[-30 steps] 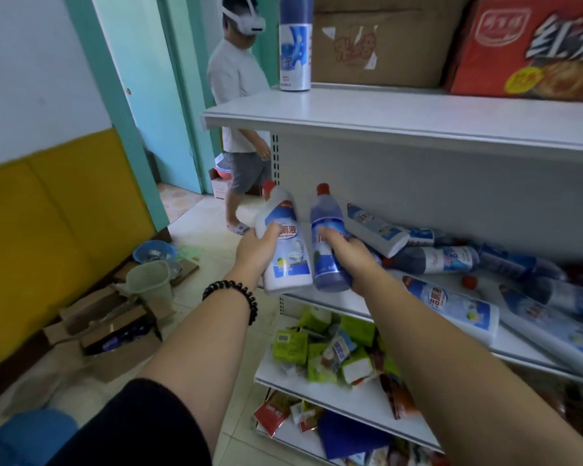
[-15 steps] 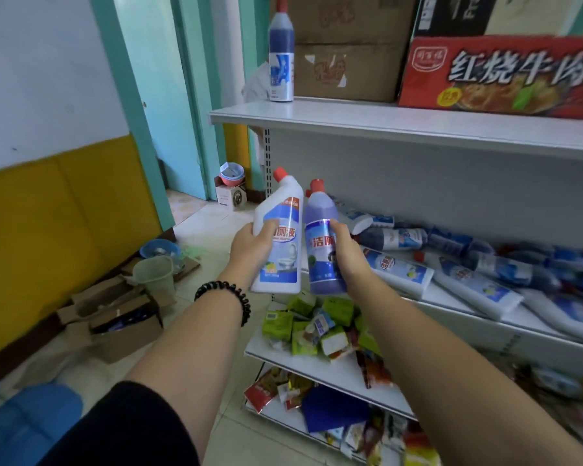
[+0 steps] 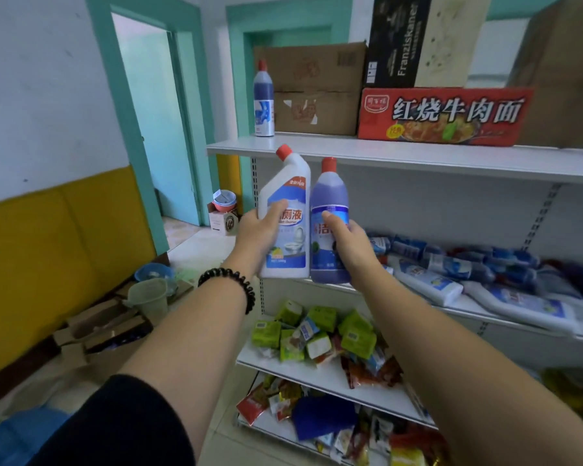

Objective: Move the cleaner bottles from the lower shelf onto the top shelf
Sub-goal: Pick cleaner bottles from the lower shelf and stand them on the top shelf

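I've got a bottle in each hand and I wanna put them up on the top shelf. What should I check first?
1. Left hand grips the white bottle: ok.
2. Right hand grips the purple bottle: ok.
3. Red caps on both: ok; screwed tight: cannot tell.
4. Bare strip on the top shelf in front of the boxes: ok.
5. Bottle bases higher than that shelf: not ok, they hang below it.

Red noodle carton (image 3: pixel 445 116) beside brown box (image 3: pixel 317 79); green packets (image 3: pixel 354 335) heaped below; plastic cup (image 3: pixel 148 297) on floor.
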Motion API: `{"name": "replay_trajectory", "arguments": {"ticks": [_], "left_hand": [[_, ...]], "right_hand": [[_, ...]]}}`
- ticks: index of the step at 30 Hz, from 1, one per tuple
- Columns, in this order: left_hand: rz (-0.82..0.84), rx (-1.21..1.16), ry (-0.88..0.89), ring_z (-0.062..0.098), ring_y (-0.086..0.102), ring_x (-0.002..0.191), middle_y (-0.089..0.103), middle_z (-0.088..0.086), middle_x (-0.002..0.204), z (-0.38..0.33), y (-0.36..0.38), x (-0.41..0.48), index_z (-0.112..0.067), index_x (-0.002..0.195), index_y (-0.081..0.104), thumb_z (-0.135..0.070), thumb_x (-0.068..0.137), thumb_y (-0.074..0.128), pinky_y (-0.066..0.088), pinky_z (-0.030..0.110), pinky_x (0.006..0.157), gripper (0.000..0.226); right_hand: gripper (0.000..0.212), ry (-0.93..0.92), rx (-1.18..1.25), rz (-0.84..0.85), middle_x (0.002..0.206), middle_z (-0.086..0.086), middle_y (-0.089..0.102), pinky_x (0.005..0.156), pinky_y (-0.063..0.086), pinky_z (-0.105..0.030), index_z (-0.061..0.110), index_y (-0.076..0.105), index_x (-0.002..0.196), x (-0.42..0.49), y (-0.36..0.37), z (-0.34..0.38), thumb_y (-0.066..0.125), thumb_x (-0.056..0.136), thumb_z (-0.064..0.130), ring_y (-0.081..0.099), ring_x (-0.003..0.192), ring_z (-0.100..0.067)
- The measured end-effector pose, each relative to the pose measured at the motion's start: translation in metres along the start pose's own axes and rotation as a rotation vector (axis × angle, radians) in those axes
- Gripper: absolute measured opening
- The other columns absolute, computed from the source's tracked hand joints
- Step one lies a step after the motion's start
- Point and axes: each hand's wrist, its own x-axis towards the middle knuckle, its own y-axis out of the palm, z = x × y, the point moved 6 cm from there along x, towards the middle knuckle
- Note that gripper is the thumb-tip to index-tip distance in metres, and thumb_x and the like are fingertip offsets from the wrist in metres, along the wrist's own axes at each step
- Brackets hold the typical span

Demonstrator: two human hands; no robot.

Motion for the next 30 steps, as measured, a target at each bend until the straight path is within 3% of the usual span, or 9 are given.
{"name": "replay_trajectory", "arguments": {"ticks": [5,12,15,18,22,30], "left_hand": [[0.085,-0.043,0.093,0.012,0.074,0.067,0.078,0.001,0.088,-0.04,0.03,0.006,-0.015,0.106,0.068,-0.044,0.092,0.065,0.056,0.028,0.059,0.033],[0.266,-0.04,0.159,0.024,0.076,0.085,0.078,0.005,0.093,-0.074,0.095,0.024,-0.018,0.096,0.071,-0.049,0.085,0.069,0.062,0.045,0.082,0.033],[0.338,-0.084,0.179,0.024,0.076,0.084,0.078,0.007,0.094,-0.085,0.126,0.026,-0.018,0.092,0.07,-0.042,0.09,0.068,0.062,0.04,0.077,0.024],[0.415,-0.126,0.194,0.017,0.074,0.07,0.077,0.002,0.083,-0.089,0.156,0.026,-0.016,0.089,0.07,-0.039,0.092,0.066,0.06,0.031,0.063,0.023],[0.506,-0.174,0.196,0.024,0.076,0.081,0.078,0.006,0.091,-0.088,0.197,0.026,-0.013,0.096,0.072,-0.041,0.091,0.067,0.062,0.039,0.074,0.028],[0.726,-0.166,0.242,0.025,0.076,0.084,0.079,0.007,0.094,-0.094,0.304,-0.007,-0.011,0.107,0.072,-0.052,0.085,0.069,0.061,0.049,0.083,0.047]], "right_hand": [[0.041,-0.121,0.003,-0.089,0.108,-0.017,0.072,0.082,0.061,-0.049,0.009,0.06,0.117,-0.004,-0.025,0.042,0.065,0.093,0.042,0.072,0.095,-0.034],[0.037,-0.218,0.04,-0.245,0.106,-0.016,0.074,0.078,0.062,-0.042,0.007,0.063,0.117,-0.002,-0.076,0.09,0.062,0.096,0.038,0.074,0.089,-0.029],[0.036,-0.248,0.017,-0.323,0.102,-0.012,0.075,0.073,0.061,-0.037,0.011,0.065,0.115,-0.007,-0.101,0.101,0.059,0.097,0.041,0.074,0.088,-0.026],[0.037,-0.287,-0.01,-0.408,0.104,-0.014,0.075,0.079,0.061,-0.043,0.009,0.065,0.115,-0.013,-0.126,0.108,0.06,0.097,0.041,0.073,0.091,-0.029],[0.063,-0.315,-0.026,-0.501,0.107,-0.018,0.074,0.087,0.058,-0.055,0.01,0.067,0.113,-0.025,-0.157,0.114,0.067,0.076,0.061,0.072,0.098,-0.037],[0.044,-0.347,-0.056,-0.677,0.107,-0.015,0.074,0.084,0.061,-0.046,0.007,0.062,0.118,-0.066,-0.255,0.121,0.073,0.088,0.038,0.074,0.095,-0.03]]}}
